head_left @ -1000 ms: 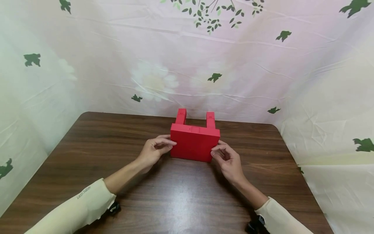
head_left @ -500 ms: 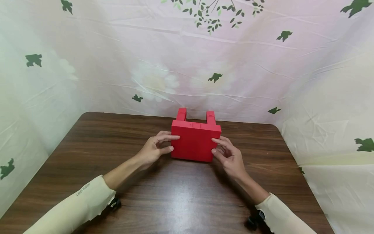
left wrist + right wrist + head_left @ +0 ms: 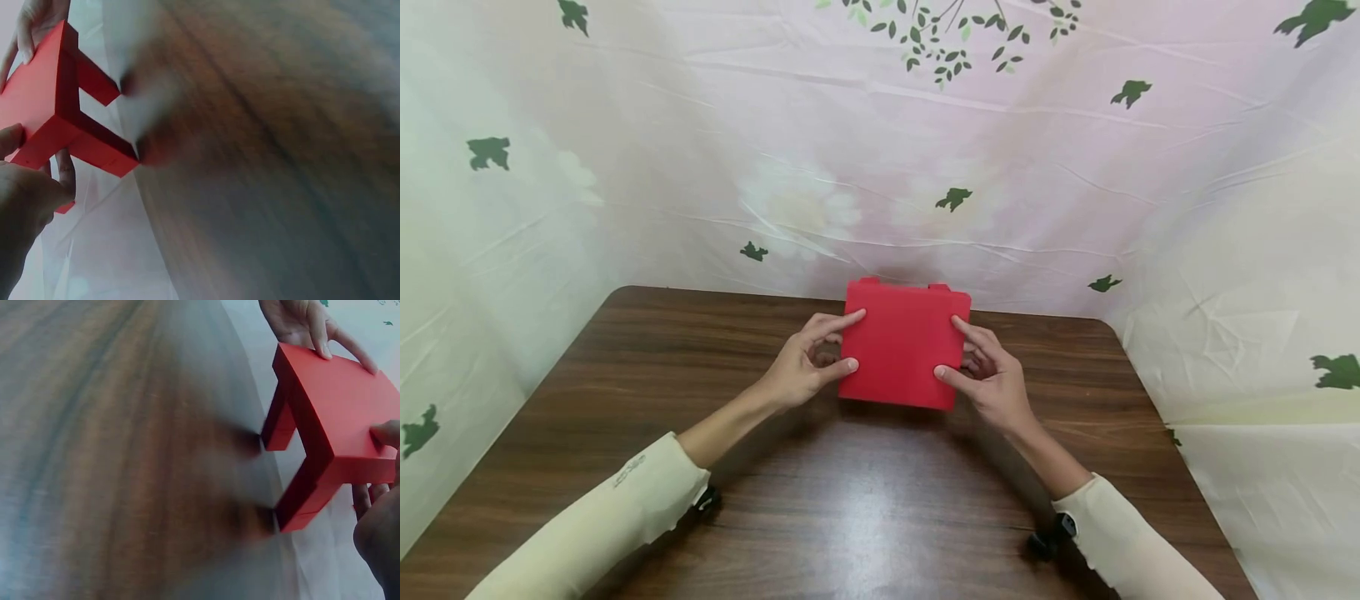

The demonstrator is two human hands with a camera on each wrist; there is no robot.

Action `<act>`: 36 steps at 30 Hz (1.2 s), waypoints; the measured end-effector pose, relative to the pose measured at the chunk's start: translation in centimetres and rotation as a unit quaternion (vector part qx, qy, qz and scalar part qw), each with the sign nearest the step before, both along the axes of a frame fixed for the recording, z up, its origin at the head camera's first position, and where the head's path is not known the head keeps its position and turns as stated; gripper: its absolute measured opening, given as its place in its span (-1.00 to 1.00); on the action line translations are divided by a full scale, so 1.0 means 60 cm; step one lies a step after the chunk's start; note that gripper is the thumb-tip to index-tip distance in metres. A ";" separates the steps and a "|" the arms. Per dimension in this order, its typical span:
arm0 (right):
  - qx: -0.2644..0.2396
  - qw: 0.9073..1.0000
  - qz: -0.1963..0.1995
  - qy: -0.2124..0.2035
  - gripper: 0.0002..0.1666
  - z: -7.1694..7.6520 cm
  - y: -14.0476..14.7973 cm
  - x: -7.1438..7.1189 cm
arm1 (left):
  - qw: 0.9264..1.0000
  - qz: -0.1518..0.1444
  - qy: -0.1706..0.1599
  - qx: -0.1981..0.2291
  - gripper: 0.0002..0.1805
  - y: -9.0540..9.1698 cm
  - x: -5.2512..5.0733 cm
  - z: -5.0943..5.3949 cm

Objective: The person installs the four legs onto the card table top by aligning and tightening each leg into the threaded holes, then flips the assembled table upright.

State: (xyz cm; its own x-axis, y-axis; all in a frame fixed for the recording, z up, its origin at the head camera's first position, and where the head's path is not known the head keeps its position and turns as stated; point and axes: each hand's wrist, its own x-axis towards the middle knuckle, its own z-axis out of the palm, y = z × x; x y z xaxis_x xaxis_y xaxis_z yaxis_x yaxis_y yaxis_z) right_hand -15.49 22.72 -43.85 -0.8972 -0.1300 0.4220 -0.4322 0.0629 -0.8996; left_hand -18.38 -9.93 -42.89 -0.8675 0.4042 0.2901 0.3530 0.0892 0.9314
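A small red stool [image 3: 904, 346] is tilted near the far side of the table, its flat square top facing me. By its left edge my left hand [image 3: 808, 358] holds it, thumb and index finger on the top and the other fingers curled beneath. My right hand [image 3: 996, 379] grips the right edge in the same way. In the left wrist view, two legs of the stool [image 3: 37, 94] point toward the tabletop. The right wrist view shows the stool [image 3: 350, 400] with two leg ends close to the wood; whether they touch I cannot tell.
The dark wooden table [image 3: 865, 517] has rounded far corners. A pale cloth backdrop [image 3: 865, 150] printed with leaves, birds and flowers hangs behind it and along both sides, close behind the stool.
The stool has turned over: its top now shows broadly and its rear legs have dropped mostly out of sight behind it. Both hands have risen slightly, with index fingers spread onto the top.
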 end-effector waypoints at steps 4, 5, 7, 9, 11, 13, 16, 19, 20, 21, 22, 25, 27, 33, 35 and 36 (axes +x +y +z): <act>0.026 1.000 -0.010 -0.008 0.03 0.017 -0.001 -0.011 | 1.000 0.010 -0.001 -0.001 -0.12 0.005 -0.010 0.012; 0.032 0.999 -0.014 -0.015 0.04 0.022 -0.001 -0.014 | 1.000 0.012 -0.003 -0.002 -0.12 0.006 -0.012 0.015; 0.044 0.998 -0.024 -0.033 0.04 0.031 -0.001 -0.019 | 1.000 0.017 -0.010 -0.005 -0.11 0.010 -0.016 0.021; 0.051 0.997 -0.030 -0.050 0.03 0.040 -0.001 -0.023 | 1.000 0.023 -0.018 -0.008 -0.11 0.013 -0.021 0.027; 0.058 0.995 -0.033 -0.067 0.01 0.048 -0.001 -0.027 | 0.999 0.033 -0.028 -0.011 -0.11 0.017 -0.026 0.034; 0.066 0.994 -0.035 -0.082 -0.02 0.055 -0.001 -0.032 | 0.998 0.045 -0.043 -0.013 -0.12 0.020 -0.031 0.041; 0.080 0.991 -0.040 -0.103 -0.07 0.068 0.000 -0.039 | 0.996 0.057 -0.073 -0.004 -0.13 0.024 -0.038 0.053; 0.099 0.986 -0.049 -0.127 -0.10 0.083 0.000 -0.046 | 0.992 0.055 -0.110 0.020 -0.14 0.028 -0.044 0.066; 0.104 0.984 -0.052 -0.135 -0.10 0.088 0.000 -0.049 | 0.991 0.051 -0.123 0.027 -0.14 0.029 -0.047 0.069; 0.106 0.982 -0.051 -0.147 -0.10 0.093 0.000 -0.051 | 0.989 0.048 -0.135 0.031 -0.14 0.030 -0.049 0.072; 0.107 0.980 -0.050 -0.160 -0.10 0.098 -0.001 -0.053 | 0.988 0.045 -0.145 0.033 -0.14 0.030 -0.052 0.074; 0.103 0.972 -0.044 -0.205 -0.10 0.110 -0.002 -0.059 | 0.984 0.040 -0.173 0.025 -0.16 0.030 -0.058 0.078; 0.091 0.966 -0.040 -0.239 -0.09 0.115 -0.004 -0.062 | 0.982 0.039 -0.186 0.013 -0.17 0.030 -0.062 0.078; 0.081 0.953 -0.042 -0.290 -0.08 0.119 -0.005 -0.071 | 0.978 0.051 -0.204 -0.012 -0.19 0.033 -0.071 0.075; 0.081 0.950 -0.042 -0.298 -0.08 0.118 -0.004 -0.075 | 0.977 0.054 -0.207 -0.015 -0.19 0.035 -0.073 0.074; 0.081 0.949 -0.042 -0.302 -0.08 0.117 -0.004 -0.077 | 0.976 0.055 -0.210 -0.016 -0.19 0.036 -0.075 0.073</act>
